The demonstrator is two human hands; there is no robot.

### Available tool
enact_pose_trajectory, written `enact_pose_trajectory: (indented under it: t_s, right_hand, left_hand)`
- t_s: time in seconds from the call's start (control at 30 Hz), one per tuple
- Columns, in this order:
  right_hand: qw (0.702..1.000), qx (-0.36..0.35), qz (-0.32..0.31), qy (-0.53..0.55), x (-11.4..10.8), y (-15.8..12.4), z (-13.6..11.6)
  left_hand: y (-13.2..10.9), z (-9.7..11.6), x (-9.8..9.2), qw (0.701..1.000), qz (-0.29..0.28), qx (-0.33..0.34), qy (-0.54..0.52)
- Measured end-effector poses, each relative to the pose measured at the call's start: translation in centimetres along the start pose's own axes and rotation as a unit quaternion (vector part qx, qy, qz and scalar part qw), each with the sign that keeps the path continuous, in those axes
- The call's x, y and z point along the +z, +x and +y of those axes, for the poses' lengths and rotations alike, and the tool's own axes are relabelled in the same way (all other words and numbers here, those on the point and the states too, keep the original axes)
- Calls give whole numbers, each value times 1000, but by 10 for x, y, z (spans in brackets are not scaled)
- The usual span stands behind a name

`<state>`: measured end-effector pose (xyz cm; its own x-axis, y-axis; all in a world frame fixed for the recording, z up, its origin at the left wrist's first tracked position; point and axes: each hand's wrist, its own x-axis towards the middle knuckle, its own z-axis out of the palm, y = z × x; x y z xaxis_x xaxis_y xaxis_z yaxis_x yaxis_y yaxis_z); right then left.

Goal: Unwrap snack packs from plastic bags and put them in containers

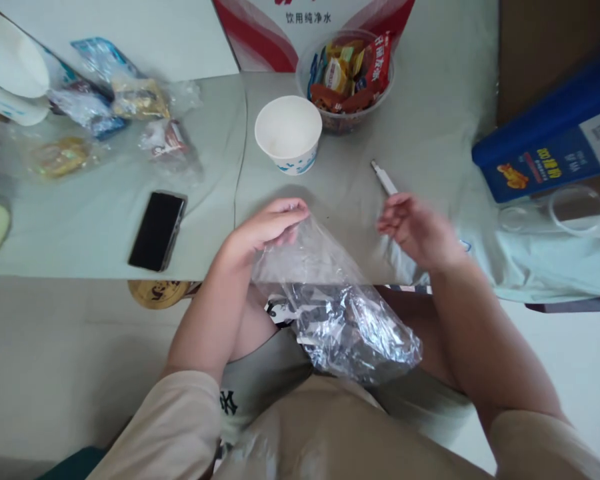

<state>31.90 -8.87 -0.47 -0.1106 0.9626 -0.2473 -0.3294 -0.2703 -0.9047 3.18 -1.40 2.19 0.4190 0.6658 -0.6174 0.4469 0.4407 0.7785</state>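
Pinched in my left hand (275, 223) is the top of a clear plastic bag (350, 320), which hangs over the table edge toward my lap. My right hand (420, 227) is smeared by motion, to the right of the bag and apart from it. Just beyond its fingers lies a white pen-like stick (384, 177) with a metal tip, its near end hidden by the hand. A white paper cup (289, 137) with a blue pattern stands upright past my left hand.
A clear tub (347, 120) of wrapped snacks stands behind the cup, against a red-and-white box (310, 40). To the left lie a phone (157, 231) and several packaged snacks (140, 98). A blue box (550, 153) and a clear plastic cup (577, 210) are at right.
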Motion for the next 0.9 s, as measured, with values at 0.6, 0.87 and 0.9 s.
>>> enact_pose_trajectory:
  t_s: [0.6, 0.87, 0.9]
  right_hand:
    - [984, 59, -13, -169, 45, -10, 11]
    - [982, -15, 93, -165, 43, -5, 22]
    - [980, -17, 101, -168, 42, -4, 23]
  left_hand:
    - [21, -16, -11, 956, -16, 189, -223]
    - [26, -13, 38, 927, -109, 158, -321]
    - [27, -14, 43, 925, -139, 147, -320]
